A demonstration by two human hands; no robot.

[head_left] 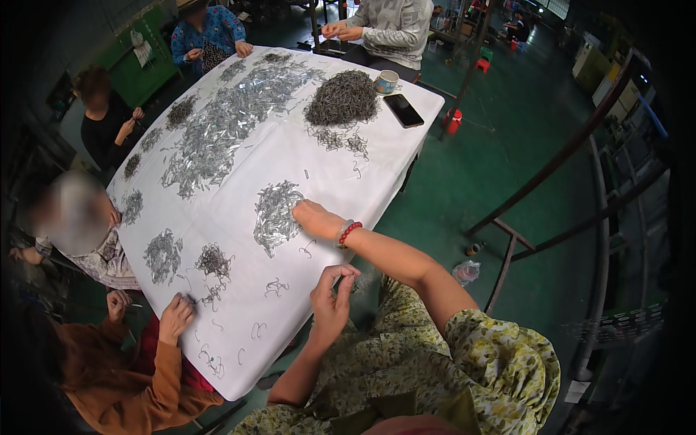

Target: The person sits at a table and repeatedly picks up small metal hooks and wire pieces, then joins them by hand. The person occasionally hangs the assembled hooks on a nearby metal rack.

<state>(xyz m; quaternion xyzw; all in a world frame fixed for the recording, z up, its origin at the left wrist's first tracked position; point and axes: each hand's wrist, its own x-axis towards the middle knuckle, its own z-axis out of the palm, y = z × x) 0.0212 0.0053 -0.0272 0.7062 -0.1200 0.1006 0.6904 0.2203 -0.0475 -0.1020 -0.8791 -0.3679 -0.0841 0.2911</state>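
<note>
My right hand (316,218), with a red bead bracelet (351,230) at the wrist, reaches to the near edge of a small pile of clear plastic pieces (274,221). Its fingers are bent together at the pile, and the tips are hidden. My left hand (332,301) is raised just off the table's near edge, thumb and fingers pinched. Whatever lies between them is too small to make out. A few dark bent wire hooks (307,249) rest on the white table (290,330) below my right hand, and more hooks (275,288) lie closer to me.
Farther up stand a big heap of dark wire hooks (341,98), a patterned cup (386,82) and a black phone (404,111). Loose clear pieces (210,138) spread across the middle. Several people sit around the table; one co-worker's hand (175,319) touches its left edge. Metal frame bars (558,163) rise at right.
</note>
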